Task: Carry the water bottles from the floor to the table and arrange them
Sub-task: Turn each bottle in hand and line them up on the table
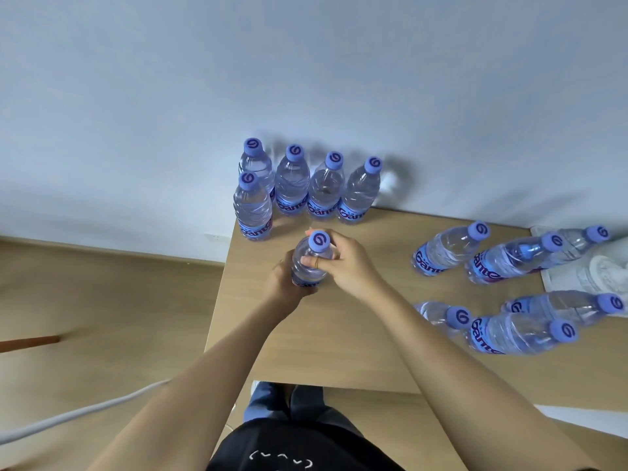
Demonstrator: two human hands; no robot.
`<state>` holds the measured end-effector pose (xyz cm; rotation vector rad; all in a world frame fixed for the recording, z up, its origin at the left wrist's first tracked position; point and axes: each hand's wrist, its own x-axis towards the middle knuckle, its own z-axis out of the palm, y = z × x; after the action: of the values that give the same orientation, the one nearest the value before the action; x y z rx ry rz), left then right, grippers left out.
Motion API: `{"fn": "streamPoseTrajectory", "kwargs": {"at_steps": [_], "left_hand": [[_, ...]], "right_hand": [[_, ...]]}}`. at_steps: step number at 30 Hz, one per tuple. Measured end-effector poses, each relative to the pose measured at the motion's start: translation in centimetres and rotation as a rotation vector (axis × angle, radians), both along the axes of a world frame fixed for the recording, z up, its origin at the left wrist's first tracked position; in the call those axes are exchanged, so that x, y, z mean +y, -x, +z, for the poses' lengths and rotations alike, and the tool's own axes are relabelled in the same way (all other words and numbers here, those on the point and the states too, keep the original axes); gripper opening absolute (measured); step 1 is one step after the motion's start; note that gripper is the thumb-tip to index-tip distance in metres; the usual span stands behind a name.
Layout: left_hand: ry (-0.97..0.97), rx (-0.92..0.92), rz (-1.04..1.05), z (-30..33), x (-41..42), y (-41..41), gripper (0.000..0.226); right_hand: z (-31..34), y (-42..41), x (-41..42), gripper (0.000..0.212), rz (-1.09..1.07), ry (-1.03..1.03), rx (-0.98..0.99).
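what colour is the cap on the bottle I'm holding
Purple-blue, with a white swirl logo on top; the cap shows clearly in the head view.

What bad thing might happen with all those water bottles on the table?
1. The bottle held in both hands, left hand and right hand, is close to the front-left bottle; setting it down carelessly might knock that one over.
2. That front-left bottle stands near the table's left edge, so a bump might send it to the floor.
3. The loose group on the right stands unevenly and may get knocked by an arm.
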<state>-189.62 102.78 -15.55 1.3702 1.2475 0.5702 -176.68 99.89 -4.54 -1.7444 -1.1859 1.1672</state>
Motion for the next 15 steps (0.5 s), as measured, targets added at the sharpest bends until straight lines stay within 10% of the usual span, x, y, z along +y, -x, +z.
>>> {"fn": "streamPoseTrajectory", "kwargs": {"at_steps": [15], "left_hand": [[-0.057,0.003,0.191,-1.0,3.4,-0.9,0.071]], "right_hand": [[-2.1,0.2,4.7,0.043,0.007,-0.083,-0.028]]}}
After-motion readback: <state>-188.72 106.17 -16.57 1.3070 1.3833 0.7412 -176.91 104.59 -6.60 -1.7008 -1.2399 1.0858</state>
